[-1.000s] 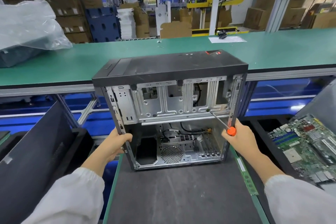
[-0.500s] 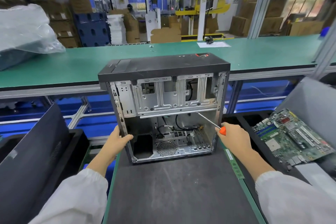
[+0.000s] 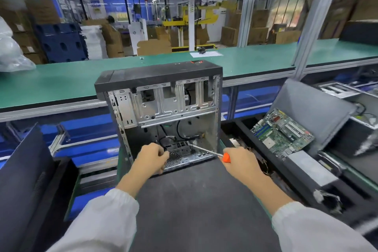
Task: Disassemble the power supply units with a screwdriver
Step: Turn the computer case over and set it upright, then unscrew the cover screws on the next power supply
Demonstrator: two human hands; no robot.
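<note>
An open computer case point(image 3: 163, 112) is stood upright at the far end of a dark mat point(image 3: 196, 206) on the table, its open side turned toward the camera and its black top panel uppermost. Bare metal drive brackets are seen across the upper half of the interior; black cables and a perforated grille are seen low at the back. The left hand point(image 3: 150, 159) is reached into the lower opening at about 7 o'clock of the case, fingers curled; whether anything is pinched there cannot be told. The right hand point(image 3: 239, 164) is closed around a screwdriver point(image 3: 210, 152) with an orange handle, at about 5 o'clock of the case, and the metal shaft is angled up and left so that the tip lies against the metalwork just beside the left hand's knuckles. White sleeves are worn on both arms. A green motherboard point(image 3: 283, 132) is propped in a dark bin point(image 3: 315, 108) at 3 o'clock of the case, well apart from it. A green conveyor belt point(image 3: 61, 82) is run across the view behind the case, at 12 o'clock. A black panel point(image 3: 22, 170) is leaned at 9 o'clock.
</note>
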